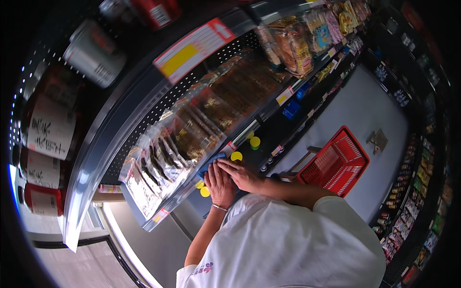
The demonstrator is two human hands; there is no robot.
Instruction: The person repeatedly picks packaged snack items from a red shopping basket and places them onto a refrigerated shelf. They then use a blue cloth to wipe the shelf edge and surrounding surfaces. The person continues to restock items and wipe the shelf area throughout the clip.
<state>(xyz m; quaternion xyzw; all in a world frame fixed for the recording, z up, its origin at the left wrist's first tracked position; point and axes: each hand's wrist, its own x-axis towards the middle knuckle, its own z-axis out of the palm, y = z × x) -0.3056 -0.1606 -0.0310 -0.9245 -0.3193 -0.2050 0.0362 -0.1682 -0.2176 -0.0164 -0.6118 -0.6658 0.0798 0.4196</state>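
A blue cloth (210, 166) lies folded against the front edge of a store shelf (180, 194). Both hands are at it. My left hand (219, 185), with a bracelet at the wrist, presses its fingers on the cloth's lower side. My right hand (243, 174) reaches in from the right, its fingertips at the cloth's right end and close to the left fingers. Behind the cloth, clear plastic packets of dried food (191, 135) stand in a row on the shelf. Yellow round lids (236, 156) show on the level below, beside the hands.
A red plastic basket (336, 162) rests on a wooden stool (311, 150) in the aisle. Jars (50, 126) and a can (94, 54) stand on the upper shelf, above a price label (194, 50). A small stool (378, 140) is farther off, near the opposite stocked shelves (407, 212).
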